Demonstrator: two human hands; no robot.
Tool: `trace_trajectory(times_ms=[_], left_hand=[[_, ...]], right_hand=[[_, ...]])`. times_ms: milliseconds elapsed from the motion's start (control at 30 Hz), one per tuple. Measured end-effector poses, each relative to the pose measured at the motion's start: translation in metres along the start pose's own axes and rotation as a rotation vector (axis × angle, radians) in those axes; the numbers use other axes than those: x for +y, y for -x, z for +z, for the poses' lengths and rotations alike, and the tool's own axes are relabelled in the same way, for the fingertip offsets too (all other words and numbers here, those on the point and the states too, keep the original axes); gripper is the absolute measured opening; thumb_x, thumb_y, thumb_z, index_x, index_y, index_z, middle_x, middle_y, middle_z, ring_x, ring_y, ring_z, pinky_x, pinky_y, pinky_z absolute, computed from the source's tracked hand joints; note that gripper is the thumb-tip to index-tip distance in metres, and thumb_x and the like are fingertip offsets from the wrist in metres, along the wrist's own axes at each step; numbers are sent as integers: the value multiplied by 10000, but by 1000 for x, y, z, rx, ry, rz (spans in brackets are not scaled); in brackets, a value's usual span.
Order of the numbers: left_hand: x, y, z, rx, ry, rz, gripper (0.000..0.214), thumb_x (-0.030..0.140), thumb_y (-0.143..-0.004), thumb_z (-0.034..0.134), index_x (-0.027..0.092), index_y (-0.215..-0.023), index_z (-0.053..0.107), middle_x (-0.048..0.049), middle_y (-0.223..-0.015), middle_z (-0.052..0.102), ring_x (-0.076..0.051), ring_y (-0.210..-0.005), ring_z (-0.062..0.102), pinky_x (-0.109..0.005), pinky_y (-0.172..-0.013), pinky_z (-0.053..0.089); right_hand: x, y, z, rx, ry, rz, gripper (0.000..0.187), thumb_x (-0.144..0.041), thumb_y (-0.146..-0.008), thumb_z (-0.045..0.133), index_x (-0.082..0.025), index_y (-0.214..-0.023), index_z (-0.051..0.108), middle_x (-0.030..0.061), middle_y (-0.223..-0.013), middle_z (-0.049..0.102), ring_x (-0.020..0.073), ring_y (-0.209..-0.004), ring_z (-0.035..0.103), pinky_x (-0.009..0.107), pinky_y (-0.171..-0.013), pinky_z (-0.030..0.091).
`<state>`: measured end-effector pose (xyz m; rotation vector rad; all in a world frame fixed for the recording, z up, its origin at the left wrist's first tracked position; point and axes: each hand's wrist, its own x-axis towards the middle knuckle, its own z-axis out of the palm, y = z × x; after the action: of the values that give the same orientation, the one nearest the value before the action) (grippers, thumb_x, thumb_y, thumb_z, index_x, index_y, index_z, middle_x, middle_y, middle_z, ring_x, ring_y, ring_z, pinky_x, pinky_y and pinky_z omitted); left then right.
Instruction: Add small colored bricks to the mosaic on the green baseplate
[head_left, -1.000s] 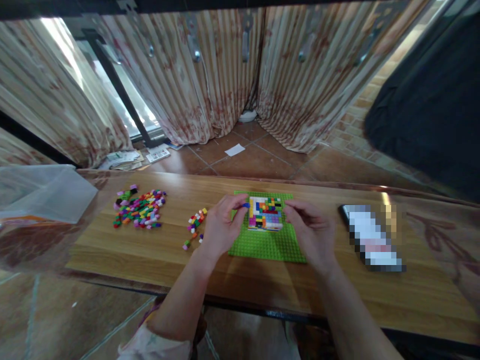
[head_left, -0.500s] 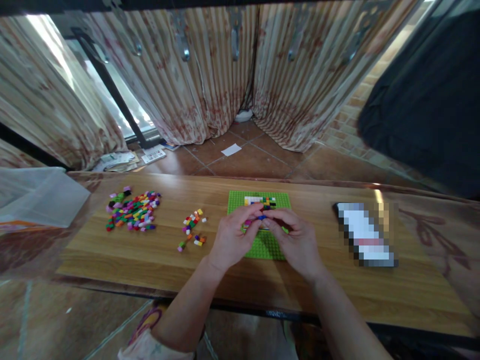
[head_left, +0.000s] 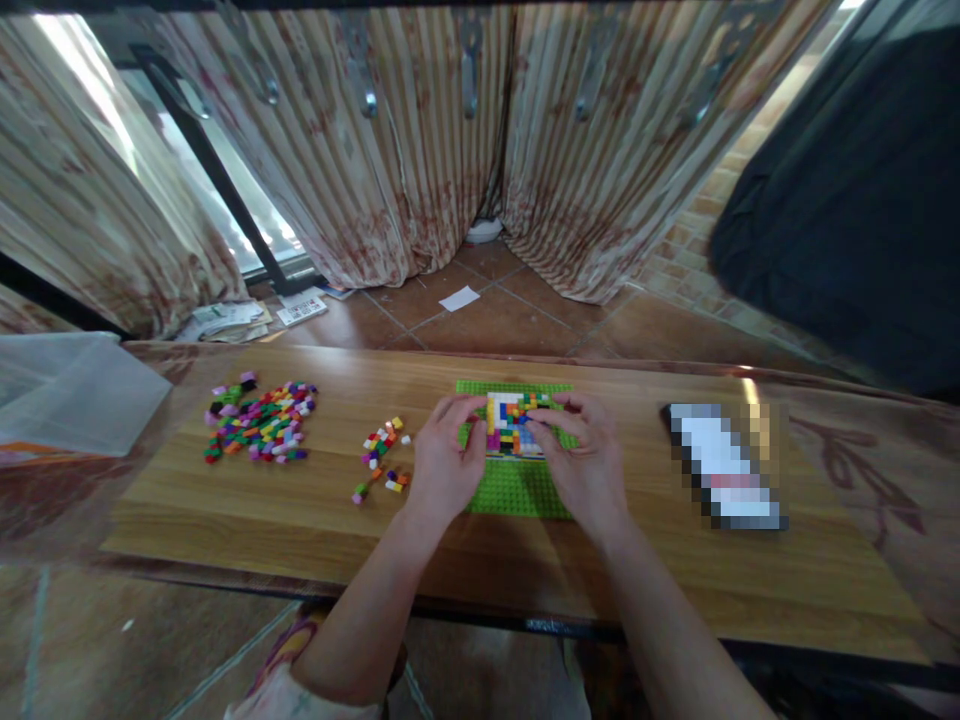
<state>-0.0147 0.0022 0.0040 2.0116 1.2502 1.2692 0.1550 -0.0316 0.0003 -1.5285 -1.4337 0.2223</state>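
Wooden table carries everything; landmark is the green baseplate, lying flat near the table's middle. Well left of the baseplate, at the table's end: a clear plastic bag. Right of the baseplate, apart from it: a flat dark object, blurred out. Left of the baseplate, well apart: the large pile of loose bricks. Your left hand sits at the baseplate's left edge, fingers curled against the side of the brick mosaic, which covers the baseplate's far half. Your right hand lies over the baseplate's right side, fingertips bent down on the mosaic's upper right. Both hands touch the mosaic; I cannot tell whether either pinches a loose brick beneath its fingers. Between the big pile and the baseplate: a small cluster of bricks. Judgement on technique: use the left hand as a brace so the baseplate does not slide, press straight down with the right fingertips, not at a slant, and seat one brick fully against its neighbours before lifting. Draw stock from the small cluster, nearest the baseplate.
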Motion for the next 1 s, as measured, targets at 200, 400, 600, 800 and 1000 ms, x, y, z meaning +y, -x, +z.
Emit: trace_trajectory(times_ms=[200,400,600,800,1000], left_hand=[[6,3,5,-53,-1,41,207,166,-861,544,190,-1037,651,-85,-1089,644,-182,-1037,608,-347,-955,497],[6,6,5,-77,-25,52,218,168,-869,539,193,-1052,655,-88,-1128,621,-183,-1056,602,-347,-978,489],[6,8,6,-91,-66,105,257,158,-888,503,197,-1097,648,-91,-1155,580,-172,-1014,604,-353,-963,497],[0,13,10,-155,-147,152,326,139,-914,447,226,-1160,642,-106,-1244,501,-178,-1020,576,-361,-912,516],[2,13,12,-196,-284,182,372,93,-901,426,207,-1199,616,-126,-1278,469,-219,-1108,536,-388,-940,501]], right_hand=[[2,0,8,-3,16,7,113,-323,-806,661,-316,-848,766,56,-1123,592,250,-1098,512,472,-969,407],[8,-4,13,12,-101,121,103,-347,-752,705,-282,-807,761,60,-1101,600,245,-1075,545,456,-970,411],[6,-7,18,7,-260,219,105,-341,-718,721,-250,-759,755,54,-1038,609,222,-1045,580,397,-930,447],[2,-7,16,4,-253,223,107,-338,-720,715,-242,-746,756,61,-1047,610,221,-1048,585,377,-895,462],[2,-7,15,-14,-202,216,123,-349,-726,707,-238,-742,755,60,-1036,620,214,-1005,602,365,-845,480]])
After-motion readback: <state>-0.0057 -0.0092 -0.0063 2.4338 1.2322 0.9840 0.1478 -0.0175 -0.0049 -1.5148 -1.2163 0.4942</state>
